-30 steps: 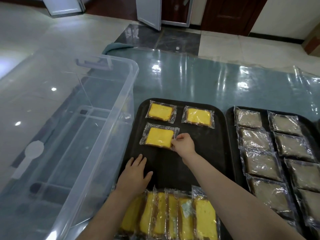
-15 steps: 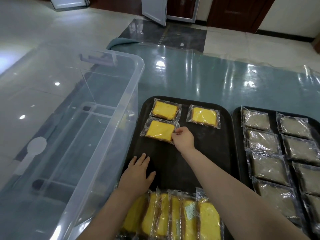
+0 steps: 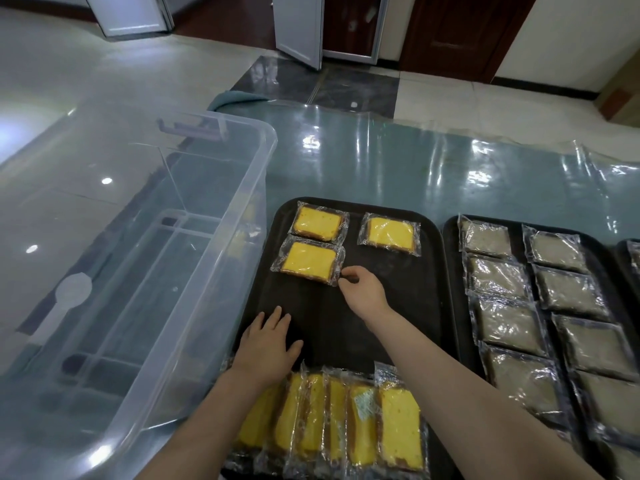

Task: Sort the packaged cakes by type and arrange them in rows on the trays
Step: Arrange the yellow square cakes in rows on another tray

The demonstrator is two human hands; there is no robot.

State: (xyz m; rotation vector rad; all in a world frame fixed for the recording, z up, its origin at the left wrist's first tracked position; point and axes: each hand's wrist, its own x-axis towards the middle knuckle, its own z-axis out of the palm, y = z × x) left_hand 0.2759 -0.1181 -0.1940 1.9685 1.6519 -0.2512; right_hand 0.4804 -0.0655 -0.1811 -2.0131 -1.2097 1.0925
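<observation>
bin (image 3: 145,271) left of trays (image 3: 429,306), cakes (image 3: 309,260) on trays

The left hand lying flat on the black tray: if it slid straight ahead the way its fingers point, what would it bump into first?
Probably the nearer wrapped yellow cake. The left hand points up the black tray, with bare tray between them, though it might just pass the wrapper's left corner.

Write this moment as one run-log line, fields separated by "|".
right hand fingertips at corner of third yellow cake | left hand flat on left tray | yellow stack waiting | brown tray filled
</observation>
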